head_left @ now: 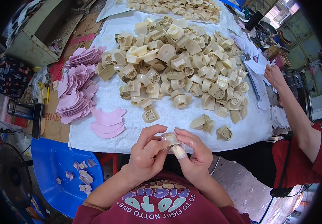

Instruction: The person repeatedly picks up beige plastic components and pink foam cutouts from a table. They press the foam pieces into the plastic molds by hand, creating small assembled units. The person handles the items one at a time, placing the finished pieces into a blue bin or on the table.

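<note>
Between both hands, just in front of my chest, is a beige plastic shoe heel (171, 139). A bit of pink material shows at its edge. My left hand (146, 153) grips it from the left with bent fingers. My right hand (195, 154) holds it from the right, its thumb wrapped in whitish tape. Beyond my hands lies a big heap of similar beige heels (166, 52). Single heels, such as one heel (151, 115), lie nearer. A few loose pink cut pieces (108, 123) are fanned out left of my hands.
Stacks of pink pieces (75, 93) stand on the white sheet's (131, 143) left edge. Below left is a blue basin (51, 156) with several pink-covered pieces. A fan (11, 175) stands at far left. On the right, a co-worker's hand (274, 76) touches papers (256, 67).
</note>
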A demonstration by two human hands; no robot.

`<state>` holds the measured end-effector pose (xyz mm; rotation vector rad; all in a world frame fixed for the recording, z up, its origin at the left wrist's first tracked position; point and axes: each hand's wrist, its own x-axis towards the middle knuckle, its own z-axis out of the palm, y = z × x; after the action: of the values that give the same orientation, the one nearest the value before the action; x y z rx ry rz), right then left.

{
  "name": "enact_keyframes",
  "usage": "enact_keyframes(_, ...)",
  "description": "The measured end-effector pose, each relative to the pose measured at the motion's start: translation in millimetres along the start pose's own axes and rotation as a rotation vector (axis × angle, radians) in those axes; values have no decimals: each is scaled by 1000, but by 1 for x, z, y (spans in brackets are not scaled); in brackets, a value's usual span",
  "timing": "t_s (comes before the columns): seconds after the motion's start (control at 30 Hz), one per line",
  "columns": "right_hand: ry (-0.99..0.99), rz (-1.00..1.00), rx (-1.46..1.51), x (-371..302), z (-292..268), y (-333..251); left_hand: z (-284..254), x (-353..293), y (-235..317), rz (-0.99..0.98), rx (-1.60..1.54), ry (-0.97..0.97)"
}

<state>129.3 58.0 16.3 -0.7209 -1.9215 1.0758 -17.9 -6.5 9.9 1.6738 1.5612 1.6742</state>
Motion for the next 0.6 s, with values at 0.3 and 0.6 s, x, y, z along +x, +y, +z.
enact_keyframes(0.3,-144,-103,-12,13,-2,7,-6,-2,-4,-56,-1,-58)
enact_keyframes(0.6,-314,353,570,12,-24,27,-13,0,-7,-792,-864,-136)
